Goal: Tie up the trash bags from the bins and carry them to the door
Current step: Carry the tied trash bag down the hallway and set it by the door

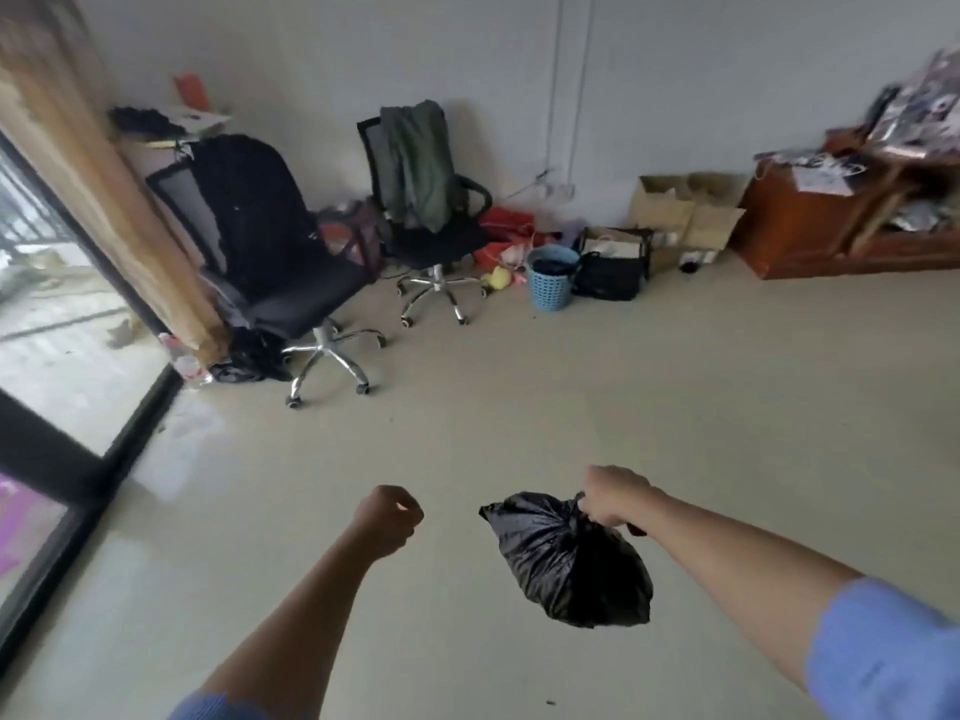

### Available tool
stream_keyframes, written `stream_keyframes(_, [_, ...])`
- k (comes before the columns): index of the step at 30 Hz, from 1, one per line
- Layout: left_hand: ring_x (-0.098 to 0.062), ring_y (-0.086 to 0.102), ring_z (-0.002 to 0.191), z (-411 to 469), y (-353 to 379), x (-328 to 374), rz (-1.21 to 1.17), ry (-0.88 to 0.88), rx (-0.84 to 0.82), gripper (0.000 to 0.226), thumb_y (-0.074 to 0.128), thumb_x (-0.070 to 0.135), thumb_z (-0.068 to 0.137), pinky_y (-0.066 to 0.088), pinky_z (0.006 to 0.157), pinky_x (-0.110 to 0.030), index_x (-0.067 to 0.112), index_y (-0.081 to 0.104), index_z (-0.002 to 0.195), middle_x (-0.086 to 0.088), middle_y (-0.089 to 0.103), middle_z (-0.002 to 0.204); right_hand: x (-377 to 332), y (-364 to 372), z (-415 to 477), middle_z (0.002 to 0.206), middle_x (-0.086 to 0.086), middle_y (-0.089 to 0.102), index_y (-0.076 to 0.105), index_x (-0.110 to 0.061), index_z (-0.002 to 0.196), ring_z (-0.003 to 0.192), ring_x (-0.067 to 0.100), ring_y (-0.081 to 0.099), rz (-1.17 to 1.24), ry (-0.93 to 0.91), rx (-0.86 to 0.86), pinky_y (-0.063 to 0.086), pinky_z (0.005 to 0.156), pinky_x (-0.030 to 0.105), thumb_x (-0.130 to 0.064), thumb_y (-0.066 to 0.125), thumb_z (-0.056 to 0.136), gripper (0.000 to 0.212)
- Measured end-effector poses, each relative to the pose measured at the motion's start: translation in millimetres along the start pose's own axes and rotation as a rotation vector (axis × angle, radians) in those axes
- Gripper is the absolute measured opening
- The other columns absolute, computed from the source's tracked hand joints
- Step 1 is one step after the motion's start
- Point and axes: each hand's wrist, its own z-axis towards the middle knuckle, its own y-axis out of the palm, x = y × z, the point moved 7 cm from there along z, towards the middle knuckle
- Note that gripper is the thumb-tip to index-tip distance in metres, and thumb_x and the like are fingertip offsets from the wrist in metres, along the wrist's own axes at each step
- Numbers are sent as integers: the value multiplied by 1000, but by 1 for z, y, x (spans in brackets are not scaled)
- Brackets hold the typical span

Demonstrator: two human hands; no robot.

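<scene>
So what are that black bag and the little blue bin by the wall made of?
The black bag, gripped by the right hand, looks like thin glossy plastic film: it crinkles and glints. The blue bin seems moulded plastic, matte, judging by its lattice wall.

Floor [597, 407] holds wheeled chairs [291, 298], a blue bin [551, 285] (black-lined), cardboard boxes [691, 215]

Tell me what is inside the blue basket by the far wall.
The blue basket holds a dark mass near its rim, possibly a black bag; too blurred to tell. Anything beneath is covered by it.
</scene>
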Motion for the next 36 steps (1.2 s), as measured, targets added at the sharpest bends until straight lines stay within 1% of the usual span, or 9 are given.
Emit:
stream_keyframes(4, [-21,55,55,49,59,128,190,171,-107,8,60,11,87,38,39,-13,8,67,88,-15,65,72,123,-47,18,77,2,50,52,-10,98,65,22,48,180,134,123,35,56,31,-32,45,95,23])
stream_keyframes(7, [-24,62,67,95,107,212,285,263,-165,12,61,11,85,47,61,-22,4,70,90,-22,73,86,211,-76,36,68,-1,46,45,-13,80,59,19,45,278,241,236,36,59,32,-54,40,95,44])
stream_keyframes(12, [-35,67,98,189,193,345,397,383,-270,16,62,12,85,53,83,-32,3,70,96,-22,71,100,355,-109,92,65,0,45,45,-14,74,56,20,43,368,442,252,32,52,30,-28,46,95,26])
stream_keyframes(14, [-34,68,93,224,226,397,419,414,-332,19,60,14,86,55,67,-23,3,69,99,-21,71,98,409,-123,111,63,1,46,42,-14,68,53,19,43,419,535,249,29,49,28,-23,48,93,26])
stream_keyframes(16, [-26,67,69,252,256,451,442,436,-410,21,59,13,86,43,40,-12,1,68,101,-18,69,84,458,-136,123,62,1,45,43,-14,67,52,19,43,475,635,240,28,49,27,-21,49,91,26])
stream_keyframes(18, [-16,59,56,274,283,507,481,464,-459,22,58,13,87,36,33,-10,1,68,103,-15,66,80,504,-154,132,62,2,44,41,-14,66,51,19,42,550,720,249,28,48,26,-18,49,90,26])
stream_keyframes(27, [-17,62,69,334,435,745,642,669,-580,22,56,18,90,41,44,-16,8,66,106,-14,70,94,709,-208,165,54,1,34,37,-11,63,45,18,33,794,954,385,23,46,25,-19,52,90,32])
stream_keyframes(33, [-20,63,72,371,566,878,702,705,-629,20,58,20,89,43,47,-18,9,68,103,-11,69,90,865,-224,231,54,2,33,49,-6,65,45,19,31,874,949,368,21,48,28,-15,51,90,27])
stream_keyframes(36, [-20,65,73,389,623,949,754,711,-631,21,58,21,88,47,53,-19,10,68,103,-9,68,86,941,-250,258,50,0,27,33,-13,59,44,18,26,918,952,352,18,49,28,-18,54,89,36])
